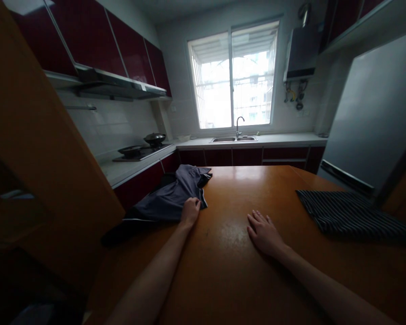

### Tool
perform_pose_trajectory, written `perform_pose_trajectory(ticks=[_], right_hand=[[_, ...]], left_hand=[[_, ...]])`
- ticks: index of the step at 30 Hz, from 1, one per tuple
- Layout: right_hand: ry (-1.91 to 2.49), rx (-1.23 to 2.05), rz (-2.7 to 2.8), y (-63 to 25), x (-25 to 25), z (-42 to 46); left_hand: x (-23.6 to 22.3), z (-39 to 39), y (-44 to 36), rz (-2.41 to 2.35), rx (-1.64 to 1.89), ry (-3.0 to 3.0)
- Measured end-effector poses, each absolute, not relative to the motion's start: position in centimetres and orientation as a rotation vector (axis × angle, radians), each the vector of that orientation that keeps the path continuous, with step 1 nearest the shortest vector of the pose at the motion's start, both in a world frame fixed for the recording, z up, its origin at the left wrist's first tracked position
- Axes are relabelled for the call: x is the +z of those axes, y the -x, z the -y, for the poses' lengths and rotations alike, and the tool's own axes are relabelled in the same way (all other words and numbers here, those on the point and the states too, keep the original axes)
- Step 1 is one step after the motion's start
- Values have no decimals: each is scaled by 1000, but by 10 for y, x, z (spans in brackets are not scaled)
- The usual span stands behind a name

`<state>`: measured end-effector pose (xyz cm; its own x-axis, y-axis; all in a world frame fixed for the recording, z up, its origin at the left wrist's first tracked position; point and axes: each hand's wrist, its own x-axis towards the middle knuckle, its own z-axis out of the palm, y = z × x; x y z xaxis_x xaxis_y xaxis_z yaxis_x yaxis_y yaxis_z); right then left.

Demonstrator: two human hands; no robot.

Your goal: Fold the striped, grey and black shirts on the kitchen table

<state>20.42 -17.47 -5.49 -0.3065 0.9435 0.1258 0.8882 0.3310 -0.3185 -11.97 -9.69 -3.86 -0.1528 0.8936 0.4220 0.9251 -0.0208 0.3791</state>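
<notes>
A dark blue-grey garment (pixel 165 195) with black parts and thin white piping lies crumpled on the left of the wooden table (pixel 230 189). Whether it is a shirt or shorts I cannot tell. My left hand (pixel 191 211) is at its right edge, fingers curled down onto the cloth. To the right, my right hand (pixel 264 232) lies palm down on the bare tabletop, fingers stretched out, holding nothing. A black cloth with pale stripes (pixel 352 214) lies flat, apparently folded, farther right on the table.
Behind the table runs a white counter (pixel 199 141) with a steel sink (pixel 224 140) and tap. On the left, a pan (pixel 130 150) and a lidded wok (pixel 154 138) sit on the stove. A fridge (pixel 375 104) stands at right, a wooden panel (pixel 54 153) at left.
</notes>
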Motion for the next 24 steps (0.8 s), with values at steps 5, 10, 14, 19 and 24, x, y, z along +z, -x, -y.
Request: perform_pose_trajectory(ticks=[5,10,14,19,24], right_hand=[[1645,276,2306,-204,-54,175],[1614,286,2250,-205,-56,173],[1593,340,2086,-206,-61,167],[1440,389,1872,-210,-65,157],[1433,406,1853,-213,-68,154]], left_hand=[[-40,108,82,1985,-971,2229],[-43,129,40,1790,-1002,2477],[-44,153,6,1669,-999,2629],[-44,191,-32,1537,-977,2834],[-39,219,-55,1351,-737,2965]])
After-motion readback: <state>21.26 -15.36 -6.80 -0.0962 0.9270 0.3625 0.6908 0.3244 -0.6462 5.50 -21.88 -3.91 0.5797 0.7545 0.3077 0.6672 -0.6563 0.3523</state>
